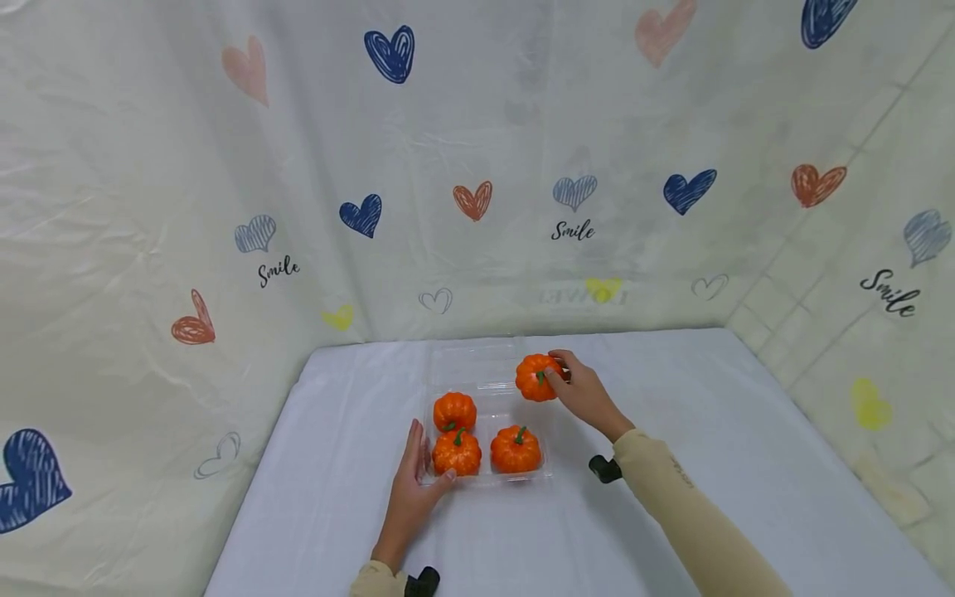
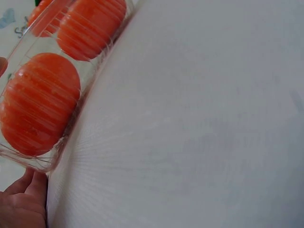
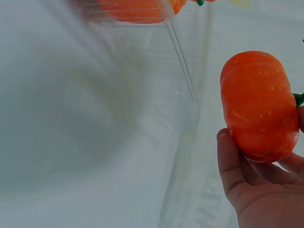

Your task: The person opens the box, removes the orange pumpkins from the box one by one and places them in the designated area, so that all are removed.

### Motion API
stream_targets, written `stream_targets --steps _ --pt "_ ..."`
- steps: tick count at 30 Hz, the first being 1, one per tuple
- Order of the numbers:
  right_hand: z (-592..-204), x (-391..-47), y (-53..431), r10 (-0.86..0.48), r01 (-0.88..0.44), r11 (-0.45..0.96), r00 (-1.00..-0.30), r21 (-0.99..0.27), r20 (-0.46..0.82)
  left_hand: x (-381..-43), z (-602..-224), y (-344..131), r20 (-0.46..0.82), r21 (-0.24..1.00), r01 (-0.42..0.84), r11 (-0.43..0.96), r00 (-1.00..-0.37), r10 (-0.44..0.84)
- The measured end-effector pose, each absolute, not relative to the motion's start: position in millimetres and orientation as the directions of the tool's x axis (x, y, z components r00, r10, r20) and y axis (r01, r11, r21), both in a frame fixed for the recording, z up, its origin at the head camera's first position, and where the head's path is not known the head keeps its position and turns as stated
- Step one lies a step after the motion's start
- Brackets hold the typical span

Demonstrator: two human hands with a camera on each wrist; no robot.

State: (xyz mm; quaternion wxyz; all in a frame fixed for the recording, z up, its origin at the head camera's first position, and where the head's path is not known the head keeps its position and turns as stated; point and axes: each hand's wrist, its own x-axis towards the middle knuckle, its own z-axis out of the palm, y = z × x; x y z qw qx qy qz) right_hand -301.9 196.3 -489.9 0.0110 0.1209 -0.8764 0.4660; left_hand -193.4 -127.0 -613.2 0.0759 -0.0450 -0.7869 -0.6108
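A clear plastic box (image 1: 485, 479) with its lid (image 1: 477, 358) laid back holds three small orange pumpkins: one at the back left (image 1: 454, 410), one at the front left (image 1: 458, 453) and one at the front right (image 1: 516, 449). My right hand (image 1: 585, 396) grips a fourth pumpkin (image 1: 535, 378), green stem showing, over the back right of the box. In the right wrist view, the fingers curl under this pumpkin (image 3: 259, 104). My left hand (image 1: 415, 485) rests against the box's front left corner, fingers straight along the side and thumb at the front edge.
A white cloth (image 1: 336, 448) covers the table. Behind it hangs a pale sheet (image 1: 298, 149) printed with hearts and words. Each wrist carries a black strap-on piece, one at the right sleeve (image 1: 605, 469) and another at the left (image 1: 423, 582).
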Motion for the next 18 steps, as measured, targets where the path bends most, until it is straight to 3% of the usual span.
stream_targets --steps 11,18 --pt "-507.4 -301.4 220.8 -0.041 -0.082 0.555 -0.997 -0.828 0.071 -195.9 -619.0 -127.9 0.188 0.952 0.176 0.251 -0.982 -0.023" --pt "-521.4 -300.0 234.4 -0.010 -0.031 0.564 -0.999 -0.825 0.030 -195.0 -616.2 -127.0 0.199 0.951 0.186 0.248 -0.980 -0.027"
